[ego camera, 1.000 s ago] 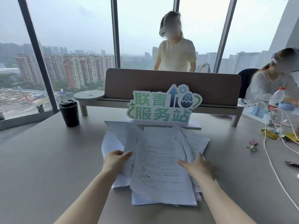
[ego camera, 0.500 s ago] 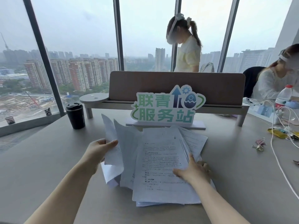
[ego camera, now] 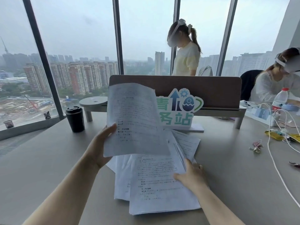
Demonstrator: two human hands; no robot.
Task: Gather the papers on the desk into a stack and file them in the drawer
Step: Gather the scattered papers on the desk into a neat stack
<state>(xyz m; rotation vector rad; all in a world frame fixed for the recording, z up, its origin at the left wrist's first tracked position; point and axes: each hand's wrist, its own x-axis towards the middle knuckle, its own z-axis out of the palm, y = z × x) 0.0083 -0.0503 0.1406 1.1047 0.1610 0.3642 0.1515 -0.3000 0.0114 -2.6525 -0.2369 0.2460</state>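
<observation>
A loose pile of printed white papers [ego camera: 155,184] lies fanned out on the grey desk [ego camera: 48,159] in front of me. My left hand [ego camera: 99,146] grips the lower left edge of a lifted sheet [ego camera: 133,120], which stands nearly upright above the pile's left side and hides part of the sign behind it. My right hand [ego camera: 191,176] rests flat on the right side of the pile, fingers spread over the top page. No drawer is in view.
A green and white sign [ego camera: 178,111] stands behind the papers against a brown divider [ego camera: 211,90]. A black cup [ego camera: 75,118] is at the left. Binder clips [ego camera: 257,146], white cables [ego camera: 276,143] and a bottle [ego camera: 280,99] lie right. Two people are beyond the divider.
My left hand has raised a sheet from the pile's left side up off the desk until it stands nearly upright. My right hand stays pressed on the pile.
</observation>
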